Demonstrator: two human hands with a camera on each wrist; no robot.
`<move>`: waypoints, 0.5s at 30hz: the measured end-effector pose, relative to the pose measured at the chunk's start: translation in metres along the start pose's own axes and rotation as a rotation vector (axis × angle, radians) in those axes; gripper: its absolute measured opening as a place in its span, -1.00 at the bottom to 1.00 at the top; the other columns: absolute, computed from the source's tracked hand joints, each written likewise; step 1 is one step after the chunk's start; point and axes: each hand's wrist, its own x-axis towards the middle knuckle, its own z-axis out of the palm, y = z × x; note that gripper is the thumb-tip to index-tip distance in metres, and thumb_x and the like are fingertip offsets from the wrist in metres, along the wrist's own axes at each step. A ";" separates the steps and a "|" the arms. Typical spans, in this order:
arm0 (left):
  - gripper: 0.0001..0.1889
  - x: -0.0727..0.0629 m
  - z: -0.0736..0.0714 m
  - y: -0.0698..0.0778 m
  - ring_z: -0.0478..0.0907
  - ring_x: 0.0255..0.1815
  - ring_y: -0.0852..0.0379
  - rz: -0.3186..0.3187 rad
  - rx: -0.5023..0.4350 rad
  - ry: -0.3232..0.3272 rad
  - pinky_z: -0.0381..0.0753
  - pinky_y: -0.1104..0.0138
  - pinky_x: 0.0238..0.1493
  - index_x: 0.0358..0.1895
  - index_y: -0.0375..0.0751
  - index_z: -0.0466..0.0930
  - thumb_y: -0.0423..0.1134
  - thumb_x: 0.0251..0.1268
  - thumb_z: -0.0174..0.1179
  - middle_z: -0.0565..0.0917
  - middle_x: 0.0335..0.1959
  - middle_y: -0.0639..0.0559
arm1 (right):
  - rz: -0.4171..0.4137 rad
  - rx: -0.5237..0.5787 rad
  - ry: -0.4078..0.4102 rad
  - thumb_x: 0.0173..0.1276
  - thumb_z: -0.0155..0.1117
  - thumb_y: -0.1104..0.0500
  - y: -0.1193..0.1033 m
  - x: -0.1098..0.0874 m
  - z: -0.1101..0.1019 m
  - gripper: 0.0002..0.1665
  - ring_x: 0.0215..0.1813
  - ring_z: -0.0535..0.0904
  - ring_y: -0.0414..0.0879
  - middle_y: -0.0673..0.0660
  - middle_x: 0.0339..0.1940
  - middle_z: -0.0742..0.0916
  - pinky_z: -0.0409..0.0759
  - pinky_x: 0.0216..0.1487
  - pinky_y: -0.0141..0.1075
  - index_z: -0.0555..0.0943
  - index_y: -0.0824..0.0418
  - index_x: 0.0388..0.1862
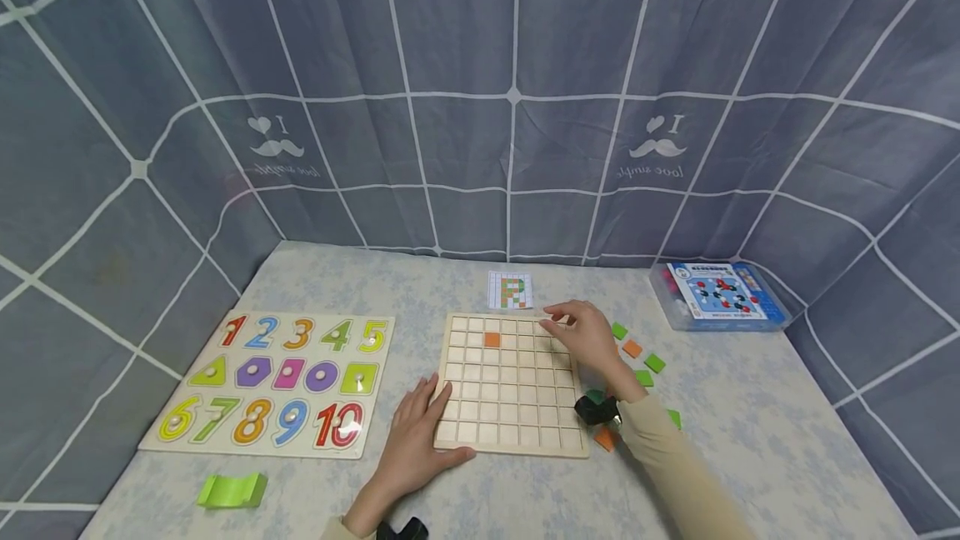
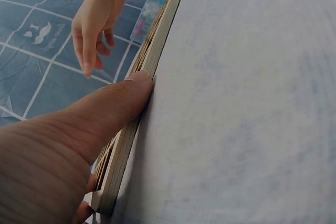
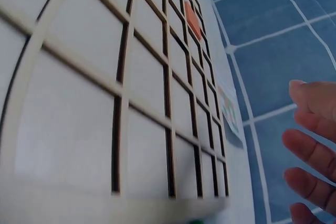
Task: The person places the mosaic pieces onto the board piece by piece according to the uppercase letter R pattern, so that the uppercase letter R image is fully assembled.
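Note:
A wooden grid board lies flat in the middle of the table, one orange square tile set in a cell near its top. My left hand rests at the board's near left corner, fingers along the left side; in the left wrist view its thumb lies on the front edge. Over the far right part of the board hovers my right hand. Its fingers are loosely bent and apart, with nothing between them in the right wrist view. Just beyond the board is a small pattern card with green and orange squares.
Loose green tiles and orange tiles lie right of the board, some partly behind my right arm. A plastic box stands at the back right. On the left are a number-and-shape puzzle and a green curved block.

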 end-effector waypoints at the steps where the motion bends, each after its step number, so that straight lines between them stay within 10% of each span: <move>1: 0.01 0.000 0.000 0.000 -0.08 0.45 -0.25 0.001 0.002 0.001 -0.11 -0.10 0.35 0.39 -0.32 0.26 0.20 -0.11 0.42 0.13 0.43 -0.31 | 0.005 -0.007 0.013 0.23 0.40 0.09 0.002 -0.002 -0.003 -0.68 -0.33 0.50 -0.05 0.03 -0.35 0.69 0.48 -0.33 -0.18 0.72 0.23 -0.09; 15: 0.01 0.000 0.000 0.000 -0.07 0.45 -0.26 0.002 0.010 0.003 -0.09 -0.11 0.34 0.38 -0.32 0.28 0.20 -0.12 0.43 0.14 0.42 -0.31 | 0.071 -0.054 0.071 0.18 0.44 0.12 0.024 -0.022 -0.025 -0.67 -0.36 0.50 -0.02 0.08 -0.38 0.68 0.45 -0.39 -0.19 0.73 0.25 -0.11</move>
